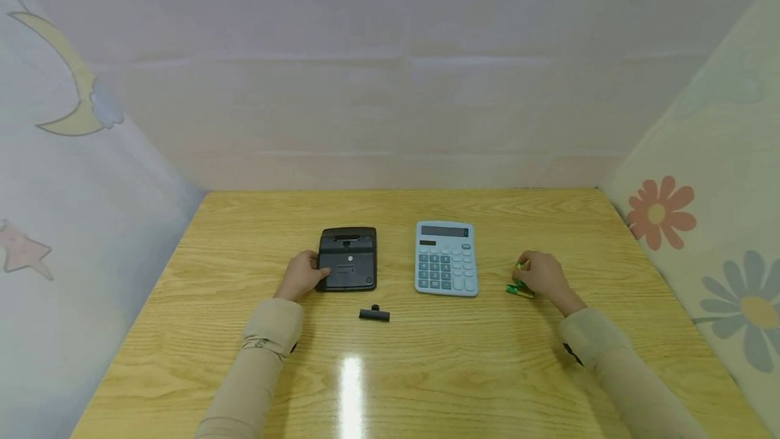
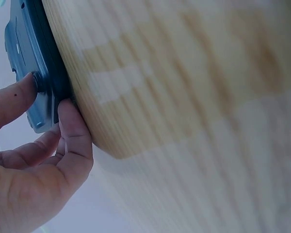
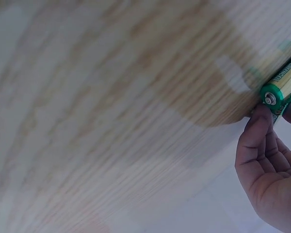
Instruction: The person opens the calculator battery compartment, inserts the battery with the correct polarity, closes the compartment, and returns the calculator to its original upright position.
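Note:
A black calculator point(image 1: 347, 269) lies face down, its battery slot point(image 1: 347, 238) uncovered near the top edge. My left hand point(image 1: 300, 275) grips its left side, thumb on the back and fingers against the edge; the left wrist view shows this corner of the calculator point(image 2: 39, 63) close up. Over on the right, my right hand point(image 1: 544, 275) pinches a green and yellow battery between thumb and fingers. Beside those fingertips lie more batteries point(image 1: 520, 290) on the table. One battery point(image 3: 281, 85) shows its metal end in the right wrist view and partly hides another behind it.
Between the hands lies a light blue calculator point(image 1: 446, 259), keys up. A small black battery cover point(image 1: 374, 315) rests just below the black calculator. The wooden table point(image 1: 426, 371) meets printed cloth walls at the back and both sides.

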Demonstrator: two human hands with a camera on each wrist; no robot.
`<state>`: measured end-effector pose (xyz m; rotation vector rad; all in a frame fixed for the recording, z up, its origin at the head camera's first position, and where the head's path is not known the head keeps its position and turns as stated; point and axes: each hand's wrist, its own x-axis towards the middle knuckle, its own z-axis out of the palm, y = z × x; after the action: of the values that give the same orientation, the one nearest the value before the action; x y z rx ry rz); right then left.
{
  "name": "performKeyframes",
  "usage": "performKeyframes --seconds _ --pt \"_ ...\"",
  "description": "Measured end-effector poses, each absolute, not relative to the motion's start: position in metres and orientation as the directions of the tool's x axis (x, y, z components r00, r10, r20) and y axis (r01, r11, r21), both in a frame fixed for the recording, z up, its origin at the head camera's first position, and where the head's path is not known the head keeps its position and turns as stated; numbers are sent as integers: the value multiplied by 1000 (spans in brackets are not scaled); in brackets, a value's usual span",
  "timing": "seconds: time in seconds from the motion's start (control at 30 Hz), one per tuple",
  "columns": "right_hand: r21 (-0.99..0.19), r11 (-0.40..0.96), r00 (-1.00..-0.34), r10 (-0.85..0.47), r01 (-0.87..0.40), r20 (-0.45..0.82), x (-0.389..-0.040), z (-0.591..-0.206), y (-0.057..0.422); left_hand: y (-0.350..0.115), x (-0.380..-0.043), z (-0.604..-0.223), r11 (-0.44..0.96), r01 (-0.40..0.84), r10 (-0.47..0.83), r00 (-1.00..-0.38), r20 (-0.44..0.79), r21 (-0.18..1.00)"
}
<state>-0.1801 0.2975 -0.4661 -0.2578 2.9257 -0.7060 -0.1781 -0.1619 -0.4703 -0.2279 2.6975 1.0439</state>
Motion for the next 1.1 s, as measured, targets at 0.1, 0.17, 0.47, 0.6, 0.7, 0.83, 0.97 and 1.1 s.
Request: performKeyframes --seconds 0.1,0.17,0.47,0.6,0.7,0.83,0.97,1.1 --pt "-472 873 -981 -176 -120 -76 -180 -466 298 -161 -177 -469 733 -228 -58 -960 -275 642" --pt "-484 868 -983 -168 -115 -68 -180 -466 298 -160 -177 -468 733 -229 -59 -960 -275 641" --pt "-511 849 -986 -167 -137 -13 -183 -460 296 -161 -175 -465 729 -238 -63 -957 -283 642" --pt "-520 840 -984 -176 -157 12 -184 -454 291 -161 -176 -466 726 -235 -60 -958 -281 646" --pt "-532 829 -982 -185 -171 27 -184 -450 286 -162 -176 -466 725 -233 -60 -959 -278 648" --pt "-540 821 -980 -193 -184 40 -184 -445 280 -162 -176 -466 722 -236 -63 -959 -278 650" --pt "-544 818 -980 -190 -187 50 -184 -441 272 -162 -177 -468 723 -237 -64 -958 -278 649" --pt "-548 815 -980 -190 -188 54 -184 -439 265 -161 -176 -467 729 -232 -62 -959 -275 644"
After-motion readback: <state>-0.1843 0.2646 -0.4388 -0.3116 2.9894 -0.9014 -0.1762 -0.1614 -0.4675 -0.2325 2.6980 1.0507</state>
